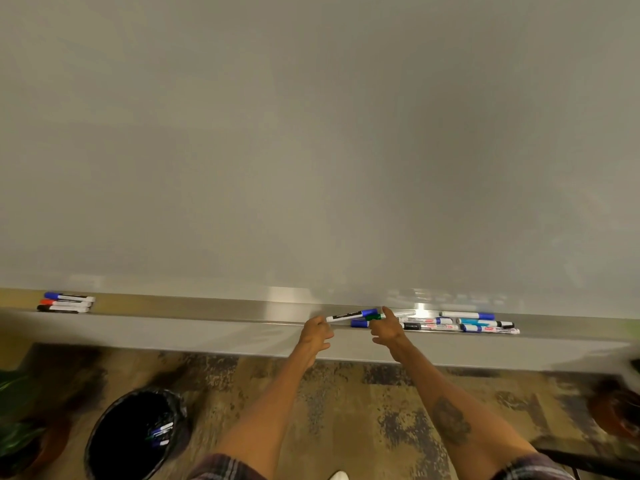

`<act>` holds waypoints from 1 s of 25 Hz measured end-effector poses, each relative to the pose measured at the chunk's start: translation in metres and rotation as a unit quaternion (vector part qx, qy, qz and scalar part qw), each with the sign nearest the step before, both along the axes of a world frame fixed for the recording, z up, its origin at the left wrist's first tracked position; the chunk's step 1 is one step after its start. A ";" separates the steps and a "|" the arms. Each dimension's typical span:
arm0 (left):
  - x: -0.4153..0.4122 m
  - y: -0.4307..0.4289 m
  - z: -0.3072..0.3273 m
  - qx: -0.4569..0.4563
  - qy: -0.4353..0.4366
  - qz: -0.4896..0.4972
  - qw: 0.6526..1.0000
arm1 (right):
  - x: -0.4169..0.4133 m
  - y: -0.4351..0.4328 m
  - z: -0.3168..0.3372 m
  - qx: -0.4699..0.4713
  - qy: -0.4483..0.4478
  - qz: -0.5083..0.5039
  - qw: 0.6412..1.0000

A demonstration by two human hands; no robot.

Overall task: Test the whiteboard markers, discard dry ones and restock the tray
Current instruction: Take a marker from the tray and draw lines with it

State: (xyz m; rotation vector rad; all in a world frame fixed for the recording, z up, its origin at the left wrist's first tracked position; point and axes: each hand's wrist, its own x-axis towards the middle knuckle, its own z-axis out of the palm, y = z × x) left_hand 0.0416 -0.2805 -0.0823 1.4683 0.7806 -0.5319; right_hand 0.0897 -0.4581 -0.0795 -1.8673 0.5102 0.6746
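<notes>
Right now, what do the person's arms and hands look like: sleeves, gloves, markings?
The left hand and the right hand are bare: no gloves, and no ring or watch that I can see. Both forearms are uncovered; the right forearm carries a dark tattoo. Short plaid sleeves, dark purple-grey, show at the bottom edge.

The left hand (pixel 316 332) and right hand (pixel 387 330) are bare, as are the forearms (pixel 277 403) up to plaid sleeves (pixel 221 467) checked in dull purple and grey. A dark, roundish tattoo (pixel 450 421) marks the right forearm. A white shoe tip (pixel 338 475) shows at the bottom edge.
</notes>
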 end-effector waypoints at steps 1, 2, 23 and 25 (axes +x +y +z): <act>0.001 -0.001 0.000 -0.003 0.000 -0.002 1.000 | 0.000 -0.001 0.000 0.005 0.003 -0.001 1.000; 0.001 -0.002 0.001 -0.006 -0.002 -0.006 1.000 | 0.000 -0.002 0.001 0.007 0.004 -0.002 1.000; 0.000 0.051 0.090 0.013 -0.155 -0.111 0.982 | -0.038 0.106 0.103 0.064 -0.405 -0.117 0.905; 0.001 0.067 0.113 0.000 -0.231 -0.052 0.972 | -0.043 0.125 0.117 0.069 -0.429 -0.082 0.897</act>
